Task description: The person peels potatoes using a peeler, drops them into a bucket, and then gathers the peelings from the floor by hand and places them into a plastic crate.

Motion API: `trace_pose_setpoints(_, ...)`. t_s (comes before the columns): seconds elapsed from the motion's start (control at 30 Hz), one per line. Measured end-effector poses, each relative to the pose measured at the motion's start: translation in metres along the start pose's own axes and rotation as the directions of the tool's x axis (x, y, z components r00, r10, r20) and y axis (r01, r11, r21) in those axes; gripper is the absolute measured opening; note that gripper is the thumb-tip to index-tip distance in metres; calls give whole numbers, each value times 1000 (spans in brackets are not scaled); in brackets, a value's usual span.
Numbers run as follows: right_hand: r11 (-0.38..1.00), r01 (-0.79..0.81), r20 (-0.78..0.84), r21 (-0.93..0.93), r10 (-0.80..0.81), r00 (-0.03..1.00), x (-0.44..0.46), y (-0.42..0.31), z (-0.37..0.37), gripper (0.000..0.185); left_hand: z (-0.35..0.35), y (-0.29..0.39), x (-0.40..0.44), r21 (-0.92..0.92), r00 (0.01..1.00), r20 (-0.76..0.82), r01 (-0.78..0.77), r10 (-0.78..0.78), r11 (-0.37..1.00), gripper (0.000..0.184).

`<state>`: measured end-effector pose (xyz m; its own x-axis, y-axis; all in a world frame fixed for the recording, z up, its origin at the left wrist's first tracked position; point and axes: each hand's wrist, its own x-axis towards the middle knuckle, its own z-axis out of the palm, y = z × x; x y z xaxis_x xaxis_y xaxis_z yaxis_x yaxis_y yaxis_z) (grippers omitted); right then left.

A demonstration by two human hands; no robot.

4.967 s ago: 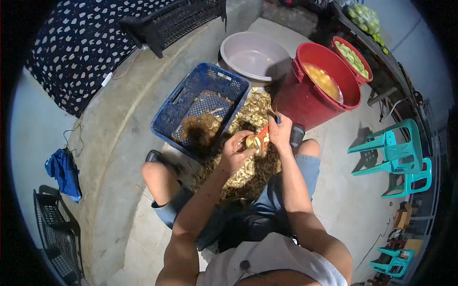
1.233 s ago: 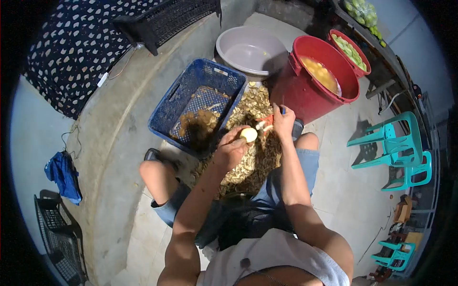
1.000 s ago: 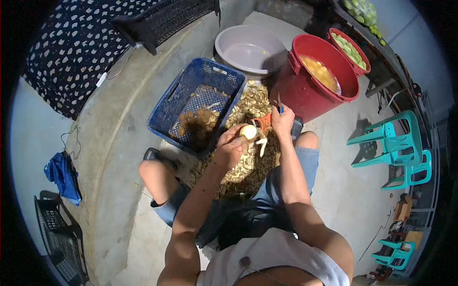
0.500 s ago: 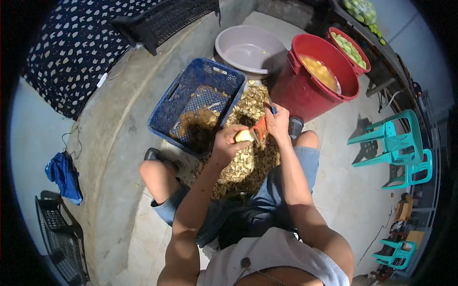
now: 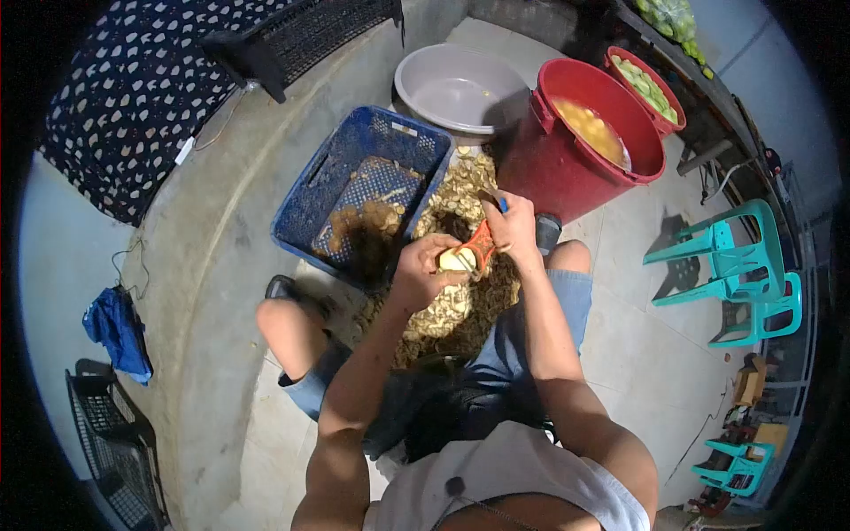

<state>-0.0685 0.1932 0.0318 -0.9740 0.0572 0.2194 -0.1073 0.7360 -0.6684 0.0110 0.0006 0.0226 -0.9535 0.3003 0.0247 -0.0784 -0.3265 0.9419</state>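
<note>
Blue perforated plastic crate (image 5: pixel 361 193), grimy, brown round potatoes (image 5: pixel 365 223) inside, beyond left hand (image 5: pixel 427 270). Left hand clamped on peeled potato (image 5: pixel 458 259), pale yellow, smooth, rounded, between hands. Right hand (image 5: pixel 511 223) grips orange peeler (image 5: pixel 481 245) against it. Curly peelings (image 5: pixel 434 326) heaped below both. Red plastic tub (image 5: pixel 580 142), glossy, beyond right hand.

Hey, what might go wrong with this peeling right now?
The orange peeler might slip into the left hand, whose fingers grip the pale potato close by. The blue-handled tool, apparently a knife, also in the right hand, could nick something. A slippery potato might drop into the peelings.
</note>
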Motion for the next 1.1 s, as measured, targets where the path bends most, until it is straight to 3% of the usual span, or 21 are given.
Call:
trace_pose_setpoints(0.1,990,-73,-91,-118,62,994,9,28,15,34,1,1,1,10,999,15,44,-44,999,38)
trace_pose_setpoints(0.13,987,-163,-62,0,163,985,11,28,13,35,-1,-4,1,-73,999,5,47,-47,996,37)
trace_pose_setpoints(0.17,987,-159,-66,9,160,985,12,28,15,35,-5,-6,1,-152,998,-3,54,-55,987,36)
trace_pose_setpoints(0.27,992,-15,-132,129,32,991,4,9,7,33,-4,-10,0,-164,998,-32,40,-46,986,35)
trace_pose_setpoints(0.37,985,-65,-185,163,95,978,11,29,7,32,1,-3,-1,-98,997,-44,55,-60,994,36)
trace_pose_setpoints(0.43,978,-119,-163,169,147,976,11,15,-2,32,-2,-7,2,-156,997,-46,51,-59,986,34)
trace_pose_setpoints(0.5,982,30,-151,187,-2,989,-2,5,4,33,-4,-11,2,-95,999,-39,-15,11,995,35)
trace_pose_setpoints(0.53,998,-3,-116,62,11,993,-1,6,5,33,-2,-14,3,-162,999,-32,2,-7,987,35)
trace_pose_setpoints(0.63,989,-83,-185,122,105,977,9,18,8,32,0,-19,2,-308,1000,-18,16,-23,951,35)
trace_pose_setpoints(0.67,960,-224,-116,165,245,963,10,22,5,29,-3,-23,1,-384,999,-11,28,-35,923,35)
trace_pose_setpoints(0.7,960,-221,-118,171,242,963,8,17,7,29,-6,-26,3,-461,999,-2,43,-49,887,34)
trace_pose_setpoints(0.77,972,137,-250,192,-87,964,-3,12,13,26,-8,-40,4,-474,998,-8,53,-65,879,35)
trace_pose_setpoints(0.8,992,14,-135,125,3,991,-5,1,4,27,-5,-40,6,-445,997,-17,56,-71,894,34)
trace_pose_setpoints(0.9,988,-68,-233,142,100,967,6,23,13,25,-2,-33,4,-414,994,-24,84,-103,906,30)
trace_pose_setpoints(0.93,974,-120,-211,191,160,964,9,26,10,24,-2,-31,2,-491,996,-3,72,-85,868,29)
trace_pose_setpoints(0.97,974,-112,-215,196,154,964,11,27,15,24,-3,-29,2,-565,998,16,64,-67,822,28)
trace_pose_setpoints(1.03,963,100,-280,249,-27,960,-2,13,17,24,-3,-33,2,-552,997,19,74,-76,831,27)
trace_pose_setpoints(1.1,986,80,-278,144,-38,960,-4,22,22,25,0,-35,6,-511,999,2,40,-45,859,36)
